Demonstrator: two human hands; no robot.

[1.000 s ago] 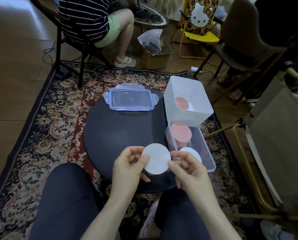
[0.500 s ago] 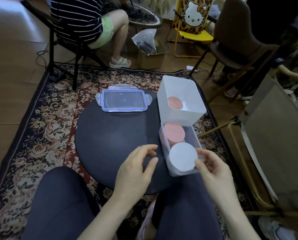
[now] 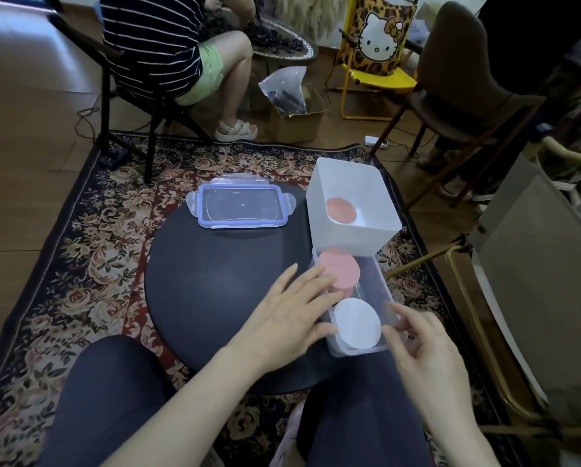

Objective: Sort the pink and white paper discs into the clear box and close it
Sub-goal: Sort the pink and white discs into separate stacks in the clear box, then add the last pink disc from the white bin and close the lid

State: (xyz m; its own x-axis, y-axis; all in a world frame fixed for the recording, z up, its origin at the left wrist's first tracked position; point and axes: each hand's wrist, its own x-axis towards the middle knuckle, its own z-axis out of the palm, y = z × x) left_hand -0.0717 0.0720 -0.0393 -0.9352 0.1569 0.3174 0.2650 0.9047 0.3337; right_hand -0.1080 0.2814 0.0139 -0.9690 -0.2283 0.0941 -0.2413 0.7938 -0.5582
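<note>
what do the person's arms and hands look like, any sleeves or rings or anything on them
Both forearms are bare right up to the bottom edge of the picture, so no sleeve or cuff shows. The left hand and right hand wear no gloves, and no rings, watch or bracelets can be seen. The nails look short and unpainted. The legs below are in dark navy trousers.

A floral rug (image 3: 80,264) covers the wooden floor (image 3: 22,129) beneath a round dark table (image 3: 221,264).
</note>
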